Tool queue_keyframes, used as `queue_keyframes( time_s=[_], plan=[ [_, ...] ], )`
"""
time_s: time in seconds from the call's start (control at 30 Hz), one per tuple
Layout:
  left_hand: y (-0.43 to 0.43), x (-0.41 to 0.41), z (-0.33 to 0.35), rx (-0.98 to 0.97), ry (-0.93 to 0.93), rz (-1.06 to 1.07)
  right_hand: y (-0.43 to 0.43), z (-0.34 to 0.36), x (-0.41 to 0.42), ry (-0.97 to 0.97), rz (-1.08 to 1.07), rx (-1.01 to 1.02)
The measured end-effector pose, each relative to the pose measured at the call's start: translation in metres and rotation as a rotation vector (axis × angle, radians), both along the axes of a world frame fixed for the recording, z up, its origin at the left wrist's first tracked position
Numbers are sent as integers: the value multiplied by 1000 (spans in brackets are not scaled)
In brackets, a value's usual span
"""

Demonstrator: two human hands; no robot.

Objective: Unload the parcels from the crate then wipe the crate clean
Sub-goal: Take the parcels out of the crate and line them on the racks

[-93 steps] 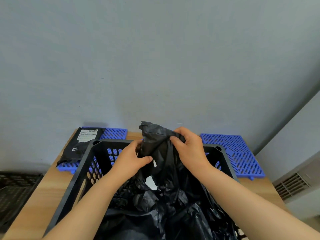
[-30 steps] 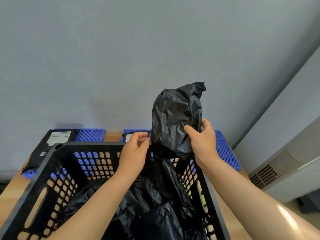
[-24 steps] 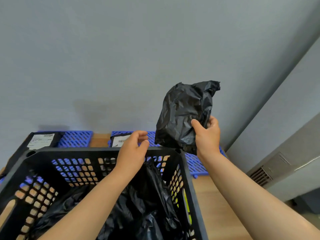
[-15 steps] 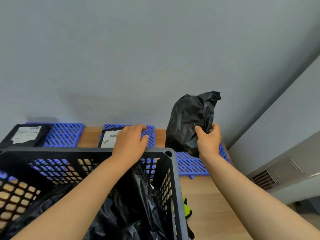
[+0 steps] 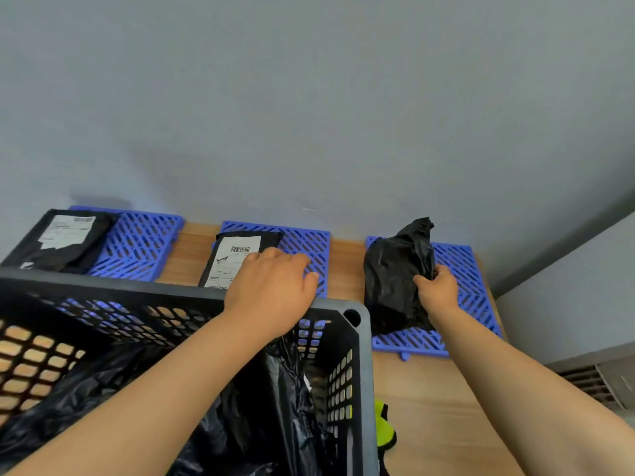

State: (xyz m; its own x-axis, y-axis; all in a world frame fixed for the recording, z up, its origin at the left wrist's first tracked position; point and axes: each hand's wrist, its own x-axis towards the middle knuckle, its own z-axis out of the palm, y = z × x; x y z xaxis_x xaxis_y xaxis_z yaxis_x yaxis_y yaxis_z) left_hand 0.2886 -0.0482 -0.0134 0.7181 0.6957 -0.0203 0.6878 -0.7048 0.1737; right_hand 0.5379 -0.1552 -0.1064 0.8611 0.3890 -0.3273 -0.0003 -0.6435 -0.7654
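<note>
Black plastic, glossy and crumpled: that was the parcel [image 5: 395, 280] our right hand [image 5: 438, 286] had its fingers curled into, at right of centre. The parcel stood nearly upright on the right-hand blue mat [image 5: 474, 304], its lower end seemingly touching the grid. We judged the set-down all but made, with the grip not yet let go.

Our left hand [image 5: 271, 286] lay relaxed across the far rim of the crate [image 5: 137, 297], grasping nothing. Two labelled parcels were already out. One [image 5: 62, 238] lay on the mat at upper left, the other [image 5: 237, 259] on the middle mat [image 5: 309, 245].

So we were mid-unload. More black bags [image 5: 268, 407] filled the crate at lower centre, and wiping was a long way off. The next move called for the right hand to let go without tipping that soft parcel, then come back over the rim for another bag.

A yellow-green thing [image 5: 383, 427] lay on the desk [image 5: 429, 407], just beside the crate's right wall. Cloth or glove, we could not tell.
</note>
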Motion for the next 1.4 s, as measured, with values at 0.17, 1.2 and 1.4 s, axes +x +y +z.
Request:
queue_keyframes(
  time_s=[0.17,1.2,1.4],
  plan=[
    [-1,1,-1,0,-15,16,-6,-11,12,-81,68,-134],
    [-19,-46,14,-242,-529,7,-29,117,-142,-573,561,339],
    [-23,-109,29,-259,-683,161,-36,117,-208,-596,681,308]
  ],
)
